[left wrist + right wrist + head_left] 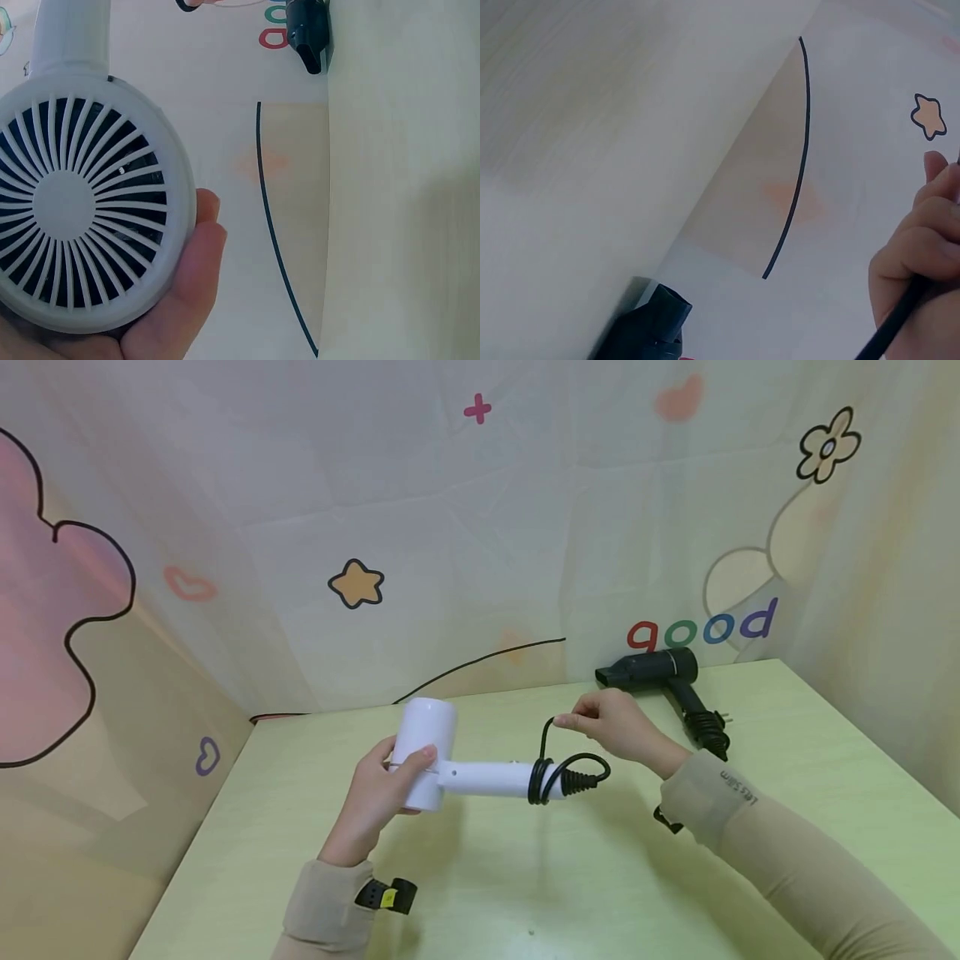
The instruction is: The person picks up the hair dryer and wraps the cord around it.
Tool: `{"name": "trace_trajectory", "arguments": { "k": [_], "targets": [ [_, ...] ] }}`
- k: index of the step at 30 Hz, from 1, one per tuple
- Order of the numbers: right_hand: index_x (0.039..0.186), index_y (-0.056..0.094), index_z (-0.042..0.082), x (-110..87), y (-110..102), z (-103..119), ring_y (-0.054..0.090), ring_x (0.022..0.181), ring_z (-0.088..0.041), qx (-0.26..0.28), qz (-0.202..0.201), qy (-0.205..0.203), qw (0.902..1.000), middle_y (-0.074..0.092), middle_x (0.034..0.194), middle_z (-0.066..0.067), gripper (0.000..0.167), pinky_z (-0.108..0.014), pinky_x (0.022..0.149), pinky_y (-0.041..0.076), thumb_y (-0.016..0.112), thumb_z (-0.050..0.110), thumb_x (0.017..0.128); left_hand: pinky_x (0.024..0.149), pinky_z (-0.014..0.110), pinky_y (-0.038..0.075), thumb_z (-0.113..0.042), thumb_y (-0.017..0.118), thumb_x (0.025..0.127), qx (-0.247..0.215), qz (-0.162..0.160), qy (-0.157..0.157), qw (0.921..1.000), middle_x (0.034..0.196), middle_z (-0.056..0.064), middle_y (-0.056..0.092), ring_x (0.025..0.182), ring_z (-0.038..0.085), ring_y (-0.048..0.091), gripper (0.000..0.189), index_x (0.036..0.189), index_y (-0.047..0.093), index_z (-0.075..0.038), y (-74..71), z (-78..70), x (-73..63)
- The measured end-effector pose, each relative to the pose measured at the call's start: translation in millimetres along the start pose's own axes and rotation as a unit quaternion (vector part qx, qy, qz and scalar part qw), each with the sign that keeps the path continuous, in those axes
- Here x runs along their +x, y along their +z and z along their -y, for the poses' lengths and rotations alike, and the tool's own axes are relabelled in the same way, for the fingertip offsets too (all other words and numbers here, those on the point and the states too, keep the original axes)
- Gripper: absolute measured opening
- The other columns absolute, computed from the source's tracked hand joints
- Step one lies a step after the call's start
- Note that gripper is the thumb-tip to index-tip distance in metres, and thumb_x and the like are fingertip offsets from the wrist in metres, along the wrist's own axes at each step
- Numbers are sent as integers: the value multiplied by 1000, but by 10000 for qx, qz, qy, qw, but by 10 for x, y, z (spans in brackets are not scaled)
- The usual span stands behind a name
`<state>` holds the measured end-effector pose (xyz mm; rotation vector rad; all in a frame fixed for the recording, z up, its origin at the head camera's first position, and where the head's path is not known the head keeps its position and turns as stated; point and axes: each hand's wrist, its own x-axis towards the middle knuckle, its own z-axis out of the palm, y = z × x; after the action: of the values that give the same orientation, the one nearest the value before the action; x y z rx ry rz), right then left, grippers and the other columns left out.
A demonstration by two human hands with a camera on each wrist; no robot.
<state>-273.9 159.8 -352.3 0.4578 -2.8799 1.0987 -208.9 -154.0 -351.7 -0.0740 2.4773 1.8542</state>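
My left hand (378,792) grips a white hair dryer (480,778) by its barrel, held above the table with the handle pointing right. In the left wrist view the slotted round grille (64,206) of the dryer shows close up, fingers wrapped beside it. A black power cord (538,783) is wound round the end of the handle, with one loop hanging out to the right. Between thumb and fingers, my right hand (611,722) pinches a raised length of that cord. The right wrist view shows curled fingers (922,247) with the black cord (892,319) running below them.
A black hair dryer (652,670) with its cord wrapped round the handle lies at the back right of the pale green table (480,893). Behind the table hangs a printed curtain (465,543) with a star, hearts and the word "good".
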Motion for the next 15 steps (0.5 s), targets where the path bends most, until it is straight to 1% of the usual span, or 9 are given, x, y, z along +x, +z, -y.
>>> {"name": "trace_trajectory", "arguments": {
  "k": [5,9,13,15],
  "targets": [
    [78,66,9,-14,-59,33,42,66,-17,49,-75,-29,10000,46,65,0,28,-29,58,34,67,36,87,62,34,53,-46,70,82,79,88,115,9999,110,15,61,85,24,63,56,127,55,-17,7,20,-6],
    [80,66,9,-24,-100,52,42,67,-18,79,-161,-64,9998,47,66,-1,26,-29,58,34,67,34,87,62,33,53,-47,71,80,152,123,245,9995,111,13,62,86,24,63,58,128,55,-18,20,29,-8],
    [79,66,9,-28,-135,85,42,65,-18,107,-255,-117,9996,46,65,-1,25,-29,58,33,68,33,87,62,34,54,-47,72,79,254,85,345,9990,110,11,62,86,24,63,59,129,54,-20,34,40,-3],
    [78,65,9,-37,-157,111,41,64,-17,87,-295,-150,9994,45,65,-1,26,-29,57,33,68,33,87,62,33,54,-47,72,79,403,35,429,9983,109,11,63,85,24,64,59,129,54,-20,44,45,1]
  ]
}}
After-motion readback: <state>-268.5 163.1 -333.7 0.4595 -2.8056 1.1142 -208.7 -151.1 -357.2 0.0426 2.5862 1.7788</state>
